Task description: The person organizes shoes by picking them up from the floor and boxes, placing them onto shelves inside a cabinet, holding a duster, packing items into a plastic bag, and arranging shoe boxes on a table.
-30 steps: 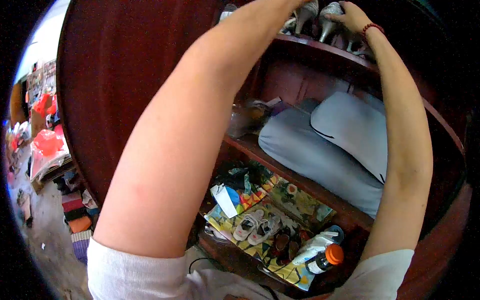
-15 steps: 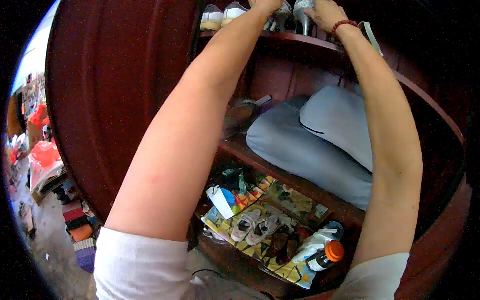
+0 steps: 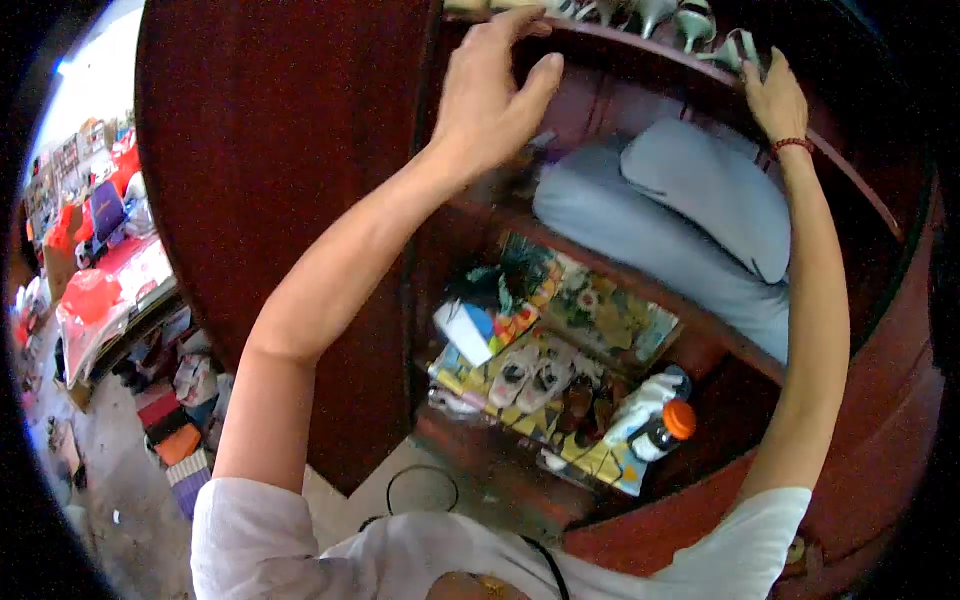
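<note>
My left hand (image 3: 497, 88) is raised just below the top shelf (image 3: 610, 35), thumb and fingers spread, holding nothing. At the shelf's right part, my right hand (image 3: 778, 98), with a red bead bracelet (image 3: 793, 146) on its wrist, has its thumb and fingers around the edge of a pale strappy high-heeled shoe (image 3: 735, 52). Beside that shoe stand silvery high heels (image 3: 693, 24). Farther left on the same shelf, pale shoes (image 3: 468, 6) are cut off by the frame's top.
Grey stuffed bundles (image 3: 660, 220) fill the middle shelf. Below, sneakers (image 3: 530, 378), dark shoes (image 3: 585, 405) and an orange-capped bottle (image 3: 663, 432) sit on patterned paper (image 3: 480, 392). The cabinet's dark red door (image 3: 280, 200) stands at left. Beyond it, floor clutter surrounds a low table (image 3: 130, 290).
My left hand has come down from the shoes on the top shelf, fingers now spread. My right hand has moved from a silvery heel to the pale strappy shoe at the right. The view has shifted.
</note>
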### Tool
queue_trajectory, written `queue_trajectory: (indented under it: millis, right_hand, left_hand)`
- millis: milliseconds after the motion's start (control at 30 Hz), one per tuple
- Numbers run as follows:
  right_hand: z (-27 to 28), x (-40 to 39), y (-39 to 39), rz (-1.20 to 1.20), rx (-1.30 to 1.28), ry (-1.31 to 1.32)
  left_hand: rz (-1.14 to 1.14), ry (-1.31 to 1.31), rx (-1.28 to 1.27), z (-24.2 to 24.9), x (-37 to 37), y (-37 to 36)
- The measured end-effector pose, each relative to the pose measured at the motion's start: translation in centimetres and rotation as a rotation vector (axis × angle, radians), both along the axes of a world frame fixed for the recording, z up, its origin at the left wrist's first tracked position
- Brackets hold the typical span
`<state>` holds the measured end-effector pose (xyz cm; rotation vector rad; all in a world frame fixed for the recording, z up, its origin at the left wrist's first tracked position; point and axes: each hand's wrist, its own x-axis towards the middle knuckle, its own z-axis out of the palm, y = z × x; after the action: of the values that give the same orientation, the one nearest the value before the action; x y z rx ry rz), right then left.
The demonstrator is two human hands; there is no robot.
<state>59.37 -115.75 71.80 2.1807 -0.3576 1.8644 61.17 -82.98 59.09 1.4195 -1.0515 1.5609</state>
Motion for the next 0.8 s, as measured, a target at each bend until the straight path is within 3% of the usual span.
queue_trajectory:
  millis: [33,67,133,200,267,333,367,400,433,467,533,567,600,667,700,733,800]
  right_hand:
    - [-0.4,0.5,-0.2,-0.010,0.052,0.196]
    - [-0.6,0.4,0.5,-0.006,0.055,0.225]
    - [-1.0,-0.1,2.3,-0.073,0.050,0.342]
    - [1.5,4.3,-3.9,0.068,0.005,0.345]
    - [0.4,3.6,-2.8,-0.100,0.020,0.158]
    - [-0.8,2.8,-0.9,-0.082,0.145,0.007]
    - [-3.5,1.2,2.9,0.051,0.068,-0.123]
    - [-6.6,-1.5,7.5,0.183,-0.005,-0.250]
    - [-8.4,-3.5,8.9,0.231,0.087,-0.056]
    - [-10.3,-4.5,8.9,0.187,0.016,0.008]
    - [-14.2,-7.6,8.4,0.056,-0.345,-0.099]
    - [-16.1,-10.3,8.1,0.021,-0.426,-0.028]
    - [-18.0,-14.0,8.9,0.014,-0.482,0.026]
    - [-21.5,-21.6,10.6,-0.017,-0.553,0.100]
    - [-23.2,-25.5,11.5,-0.043,-0.568,0.118]
    - [-24.4,-29.3,11.0,-0.117,-0.568,0.115]
    - [-26.0,-37.0,8.3,-0.254,-0.569,0.092]
  left_hand:
    - [-0.070,0.009,0.003,-1.6,-2.2,2.0]
    - [-0.137,0.018,0.003,-2.6,-3.7,4.1]
    - [-0.017,-0.270,-0.025,-3.6,-4.9,9.2]
    - [0.128,-0.380,-0.090,-4.8,-6.3,14.4]
    - [0.140,-0.211,-0.345,-6.6,-8.1,17.5]
    - [0.250,-0.038,-0.312,-8.7,-7.7,22.7]
    - [0.274,0.124,-0.359,-10.0,-7.0,24.9]
    - [0.448,0.130,-0.336,-11.6,-5.6,27.3]
    - [0.342,0.278,-0.322,-13.1,-4.8,28.5]
    - [0.232,0.426,-0.312,-14.6,-4.2,29.4]
    - [0.094,0.648,-0.326,-17.4,-3.0,30.3]
    - [-0.047,0.830,-0.356,-18.3,-2.5,30.3]
    - [-0.068,0.852,-0.336,-18.2,-3.2,29.8]
    - [-0.495,1.035,-0.558,-17.2,-5.2,28.0]
    - [-0.490,0.958,-0.478,-17.7,-4.3,28.5]
    - [-0.083,0.868,-0.158,-18.8,-3.7,30.1]
    - [-0.443,1.002,-0.522,-17.4,-7.6,25.5]
